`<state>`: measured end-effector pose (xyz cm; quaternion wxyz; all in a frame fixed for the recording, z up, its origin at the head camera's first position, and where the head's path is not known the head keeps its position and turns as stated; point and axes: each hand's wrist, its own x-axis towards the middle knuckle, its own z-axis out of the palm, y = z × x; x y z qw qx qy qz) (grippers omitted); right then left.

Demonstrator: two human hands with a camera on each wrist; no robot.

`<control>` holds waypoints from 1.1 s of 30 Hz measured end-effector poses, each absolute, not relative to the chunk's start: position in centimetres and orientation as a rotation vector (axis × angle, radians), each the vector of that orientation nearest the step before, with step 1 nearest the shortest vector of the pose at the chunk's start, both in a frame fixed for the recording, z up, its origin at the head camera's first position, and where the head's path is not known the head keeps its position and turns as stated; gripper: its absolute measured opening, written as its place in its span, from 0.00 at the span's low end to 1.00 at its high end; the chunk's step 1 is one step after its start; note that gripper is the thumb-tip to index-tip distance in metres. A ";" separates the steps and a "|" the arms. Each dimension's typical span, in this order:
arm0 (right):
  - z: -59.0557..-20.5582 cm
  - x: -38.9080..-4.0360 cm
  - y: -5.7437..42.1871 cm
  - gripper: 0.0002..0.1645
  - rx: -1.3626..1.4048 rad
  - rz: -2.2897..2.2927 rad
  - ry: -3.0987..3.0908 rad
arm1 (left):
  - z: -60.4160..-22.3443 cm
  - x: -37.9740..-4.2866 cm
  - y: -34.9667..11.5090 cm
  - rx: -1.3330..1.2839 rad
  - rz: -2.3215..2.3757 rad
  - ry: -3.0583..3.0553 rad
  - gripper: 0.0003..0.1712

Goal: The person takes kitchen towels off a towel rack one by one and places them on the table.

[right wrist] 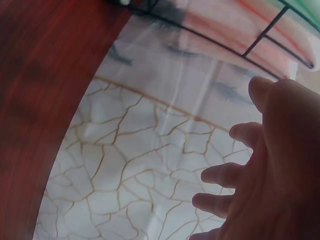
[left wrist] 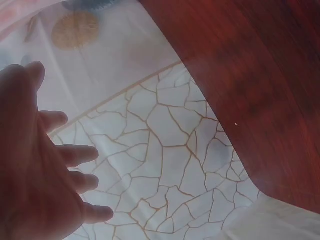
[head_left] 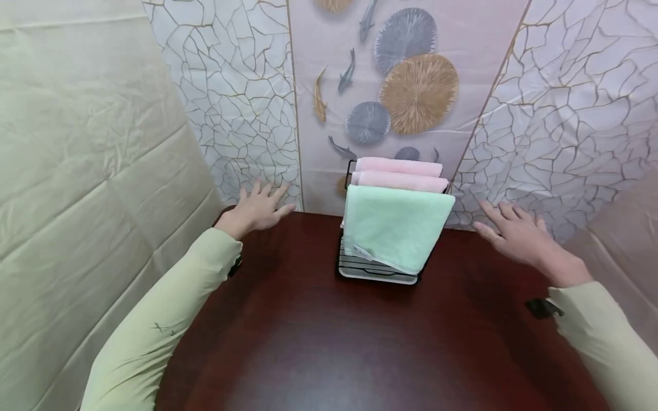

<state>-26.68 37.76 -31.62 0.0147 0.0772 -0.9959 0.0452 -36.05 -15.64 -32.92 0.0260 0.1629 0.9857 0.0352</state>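
A black wire rack (head_left: 345, 268) with a pale tray at its base stands near the far edge of the table. Upright in it are a folded mint-green towel (head_left: 398, 228) in front and two pink towels (head_left: 403, 182) behind. To the left of the rack my left hand (head_left: 259, 211) hovers with fingers spread, holding nothing. My right hand (head_left: 519, 234) is held out to the right of the rack, its fingers spread too and nothing in them. In the right wrist view, part of the rack's wire frame (right wrist: 215, 40) shows beyond my thumb.
The dark red-brown table (head_left: 308, 342) ends just behind the rack. A patterned cloth (head_left: 247, 103) with crackle lines, fish and round leaf shapes hangs behind it. Beige fabric (head_left: 92, 171) hangs on the left, and more fabric (head_left: 627, 251) on the right.
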 end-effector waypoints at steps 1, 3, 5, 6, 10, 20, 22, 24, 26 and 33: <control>-31.6 -26.7 37.6 0.45 0.245 0.164 -3.089 | -32.9 -36.0 -15.5 0.508 0.119 3.051 0.42; -31.5 -26.7 37.1 0.44 0.261 0.212 -3.063 | -32.8 -36.0 -15.3 0.516 0.143 3.059 0.41; -31.4 -26.7 36.6 0.44 0.282 0.244 -3.037 | -32.7 -35.9 -15.1 0.525 0.182 3.064 0.41; -31.3 -26.6 36.3 0.43 0.291 0.257 -3.023 | -32.7 -35.9 -15.0 0.533 0.196 3.067 0.40; -31.1 -26.4 35.7 0.42 0.323 0.321 -2.970 | -32.3 -35.6 -14.5 0.579 0.242 3.082 0.39; -30.7 -25.5 33.3 0.36 0.481 0.643 -2.724 | -31.3 -34.8 -13.1 0.673 0.348 3.120 0.40; -30.7 -25.2 32.8 0.35 0.476 0.671 -2.701 | -31.1 -34.6 -12.9 0.688 0.373 3.128 0.39; -30.8 -25.0 32.4 0.34 0.462 0.693 -2.678 | -31.0 -34.3 -12.7 0.701 0.410 3.127 0.39; -31.0 -24.8 32.1 0.34 0.452 0.739 -2.659 | -30.7 -34.0 -12.5 0.723 0.444 3.130 0.38; -31.9 -24.4 31.0 0.28 0.395 0.935 -2.524 | -29.7 -33.5 -11.8 0.832 0.580 3.158 0.36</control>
